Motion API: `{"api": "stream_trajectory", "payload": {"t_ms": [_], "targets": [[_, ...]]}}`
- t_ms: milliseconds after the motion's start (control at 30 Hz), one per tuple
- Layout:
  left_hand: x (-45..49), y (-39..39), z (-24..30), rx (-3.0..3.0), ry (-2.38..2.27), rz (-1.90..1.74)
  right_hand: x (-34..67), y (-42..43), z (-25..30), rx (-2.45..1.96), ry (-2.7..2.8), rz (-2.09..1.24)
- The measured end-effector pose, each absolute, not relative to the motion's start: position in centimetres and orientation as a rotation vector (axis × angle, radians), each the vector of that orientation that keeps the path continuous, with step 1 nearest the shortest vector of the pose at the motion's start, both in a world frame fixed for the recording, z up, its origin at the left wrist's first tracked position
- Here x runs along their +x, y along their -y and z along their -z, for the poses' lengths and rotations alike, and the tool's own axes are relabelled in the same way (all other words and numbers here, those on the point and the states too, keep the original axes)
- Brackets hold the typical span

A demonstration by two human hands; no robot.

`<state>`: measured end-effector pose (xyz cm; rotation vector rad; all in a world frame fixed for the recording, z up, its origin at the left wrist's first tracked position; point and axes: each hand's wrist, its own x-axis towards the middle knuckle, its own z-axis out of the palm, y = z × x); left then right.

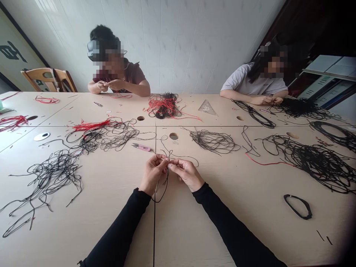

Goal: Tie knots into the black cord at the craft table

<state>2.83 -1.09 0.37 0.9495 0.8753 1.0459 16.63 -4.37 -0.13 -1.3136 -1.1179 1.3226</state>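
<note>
Both bare hands are closed in a pinch, the left hand (pixel 152 174) and the right hand (pixel 187 173) meeting fingertip to fingertip on a thin black cord (pixel 166 177), with a loop of it hanging below them and a length curling away toward the far right. Black sleeves (pixel 119 226) cover both forearms, which rest either side of a seam (pixel 154 222) joining two pale laminate tables (pixel 83 218). Just beyond the hands lie pink-handled thread snips (pixel 141 147), beside a round grommet hole (pixel 174 136). To the left sprawls a black cord tangle (pixel 52 174), running into a looser heap topped by a red cord bundle (pixel 91 125). To the right lie a large black cord heap (pixel 317 165) with a red strand, and a closed black cord ring (pixel 297 206) nearer the right edge. A smaller black tangle (pixel 213 141) sits straight ahead, and a red-and-black cord pile (pixel 164 105) and a clear plastic set square (pixel 207 108) lie further on. At the far edge, a co-worker (pixel 116 76) on the left and a co-worker (pixel 251 83) on the right each work cord with both hands. Behind the left one stand a wooden chair (pixel 41 79) and a wall panel (pixel 13 50) bearing large dark brush strokes, cut off and unreadable. The table's far edge runs along the white wall (pixel 180 44).
</note>
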Motion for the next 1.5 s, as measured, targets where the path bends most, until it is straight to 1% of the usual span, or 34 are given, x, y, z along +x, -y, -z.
{"api": "stream_trajectory", "payload": {"t_ms": [233,433,500,600,667,700,833,900,1100,1200,1367,1500], "targets": [[2.8,1.3,-1.0,0.815,-0.805,-0.993,16.6,4.4,-0.2,-1.287,1.094,-1.34],[2.5,1.0,-0.8,0.958,-0.836,-0.986,16.5,4.3,-0.2,-1.303,1.022,-1.342],[2.2,0.7,-0.8,1.041,-0.918,-1.093,16.6,4.2,-0.1,-1.306,0.963,-1.334],[2.0,0.6,-0.9,1.201,-1.081,-1.361,16.8,4.2,-0.1,-1.296,0.906,-1.294],[2.0,0.7,-1.1,1.265,-1.1,-1.434,17.0,4.1,-0.1,-1.291,0.888,-1.263],[2.1,0.9,-1.2,1.278,-1.067,-1.383,17.1,4.1,-0.1,-1.29,0.88,-1.246],[2.8,1.6,-1.4,1.261,-0.897,-0.917,17.2,4.1,0.0,-1.261,0.843,-1.197],[3.0,1.7,-1.3,1.228,-0.879,-0.838,17.1,4.0,0.1,-1.253,0.833,-1.176],[3.4,1.9,-1.1,1.067,-0.822,-0.964,16.7,4.2,0.3,-1.254,0.963,-1.201],[3.5,1.9,-0.8,0.967,-0.801,-1.038,16.6,4.3,0.4,-1.277,1.07,-1.142],[3.5,1.7,-0.3,0.842,-0.81,-1.039,16.5,4.3,1.0,-1.312,1.159,-1.036],[3.4,1.5,-0.3,0.766,-0.846,-1.039,16.5,4.5,0.9,-1.335,1.226,-1.016]]}}
